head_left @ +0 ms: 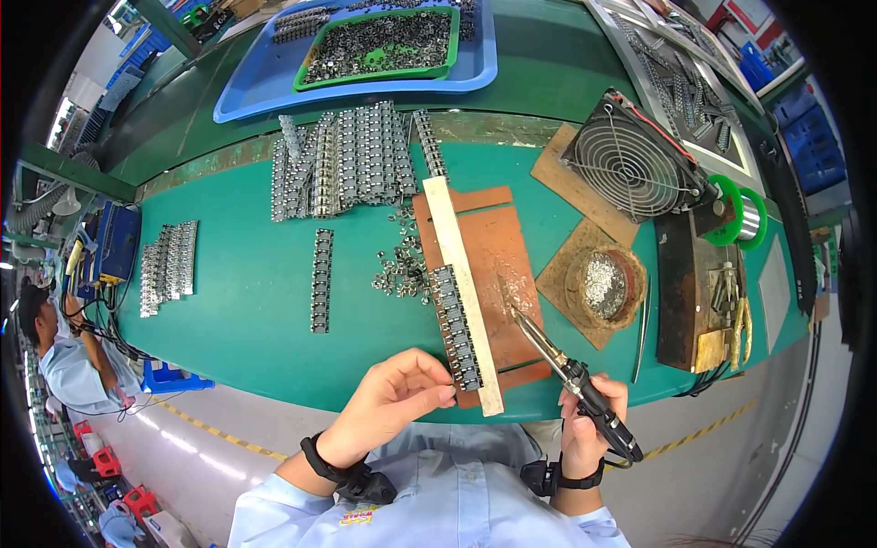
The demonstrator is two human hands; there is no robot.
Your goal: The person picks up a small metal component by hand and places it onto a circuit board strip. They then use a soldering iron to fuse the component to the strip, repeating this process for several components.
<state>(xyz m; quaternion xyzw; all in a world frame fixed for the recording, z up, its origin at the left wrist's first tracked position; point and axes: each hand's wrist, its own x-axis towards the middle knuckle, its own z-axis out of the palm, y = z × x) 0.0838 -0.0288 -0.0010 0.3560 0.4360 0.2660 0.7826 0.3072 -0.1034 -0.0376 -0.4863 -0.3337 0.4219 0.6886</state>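
My right hand grips a soldering iron with a black handle. Its metal tip points up and left over a brown board. My left hand is curled, thumb and forefinger drawn together beside the lower end of a strip of small dark parts; what they hold, if anything, is too small to make out. That strip lies along the left side of a pale, narrow bar, which lies across the brown board. Small loose metal pieces are heaped left of the strip.
Stacked strips, a single strip and more strips lie leftward. A blue tray holds a green tray of small parts. Rightward are a fan, round pot, solder spool and metal box.
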